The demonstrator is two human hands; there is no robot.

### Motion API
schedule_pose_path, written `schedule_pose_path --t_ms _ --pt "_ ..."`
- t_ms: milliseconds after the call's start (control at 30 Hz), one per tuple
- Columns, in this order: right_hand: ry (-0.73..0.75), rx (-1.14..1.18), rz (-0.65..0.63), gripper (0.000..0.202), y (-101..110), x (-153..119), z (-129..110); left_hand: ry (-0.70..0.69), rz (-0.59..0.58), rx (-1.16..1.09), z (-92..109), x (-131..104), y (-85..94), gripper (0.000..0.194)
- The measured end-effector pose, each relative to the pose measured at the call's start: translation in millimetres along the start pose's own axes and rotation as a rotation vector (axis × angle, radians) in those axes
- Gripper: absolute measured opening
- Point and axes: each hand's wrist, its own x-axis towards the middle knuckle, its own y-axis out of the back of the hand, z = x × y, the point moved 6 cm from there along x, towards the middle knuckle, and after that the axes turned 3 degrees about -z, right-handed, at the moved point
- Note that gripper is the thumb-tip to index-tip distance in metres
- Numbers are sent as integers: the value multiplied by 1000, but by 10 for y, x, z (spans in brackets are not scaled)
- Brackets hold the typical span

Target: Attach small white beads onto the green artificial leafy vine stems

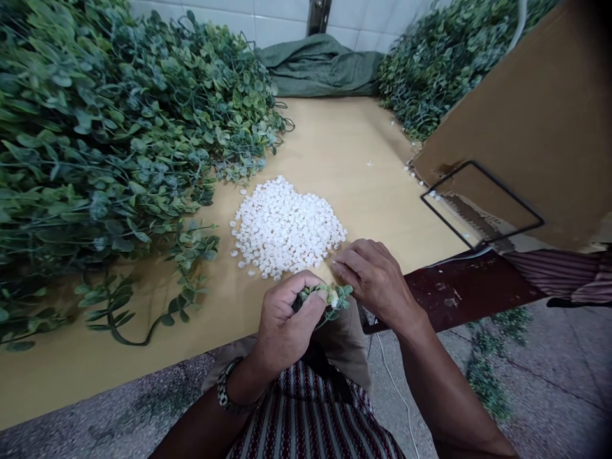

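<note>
My left hand (pixel 287 319) is closed around a small sprig of artificial green leaves (pixel 329 295) at the near edge of the wooden table (pixel 344 153). A small white piece sits at the sprig's tip. My right hand (pixel 375 277) is right beside it, its fingers curled and its fingertips touching the sprig's end. Just beyond both hands lies a heap of small white plastic pieces (pixel 284 226).
A big pile of artificial leafy vines (pixel 105 146) covers the table's left side. More foliage (pixel 440 57) and a green cloth (pixel 320 64) lie at the back. A cardboard box (pixel 526 121) leans at the right. Floor lies below.
</note>
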Motion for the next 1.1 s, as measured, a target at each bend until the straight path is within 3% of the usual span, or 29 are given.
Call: schedule_pose_path --t_ms 200,367,500,767,1100 --pt "-57 111 26 22 -24 3 30 -56 -26 -11 61 24 -24 16" --pt "-283 749 104 9 74 -115 133 -69 -61 14 111 33 -47 17" --pt "-307 1077 93 7 142 -160 54 -104 -72 78 162 39 -68 16" --pt "-274 1208 80 16 136 -168 -48 -206 -173 212 218 38 -147 19" --pt "-177 1293 36 8 70 -240 -29 -227 -217 249 207 14 -184 23"
